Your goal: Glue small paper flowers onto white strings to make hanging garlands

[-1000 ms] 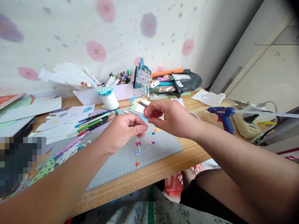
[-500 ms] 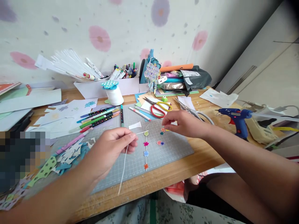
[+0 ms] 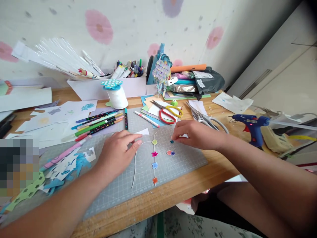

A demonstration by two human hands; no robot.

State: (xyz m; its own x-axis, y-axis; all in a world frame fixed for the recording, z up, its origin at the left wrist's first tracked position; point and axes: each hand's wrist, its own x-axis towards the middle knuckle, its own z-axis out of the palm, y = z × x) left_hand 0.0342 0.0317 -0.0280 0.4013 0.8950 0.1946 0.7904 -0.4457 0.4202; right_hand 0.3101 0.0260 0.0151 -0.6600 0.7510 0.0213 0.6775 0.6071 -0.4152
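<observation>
**White string of four small paper flowers (image 3: 155, 165) laid flat on the grey gridded cutting mat (image 3: 188, 158)**

You held the string up between both hands a second ago, with the flowers dangling. Now the mat carries it, not your fingers. Your left hand (image 3: 117, 153) has come down, fingers stretched out, and its fingertips (image 3: 137, 142) press the string's bend against the mat rather than pinching it. Your right hand (image 3: 195, 134) has let go of the string and dropped to the loose cut-out flowers (image 3: 170, 152) just beside it. Its fingertips (image 3: 175, 137) are bunched over a tiny dark blue flower (image 3: 171, 141), and I cannot tell whether they hold anything. Red-and-yellow scissors (image 3: 170, 114) lie behind, and a blue glue gun (image 3: 250, 124) sits well to the right.
</observation>
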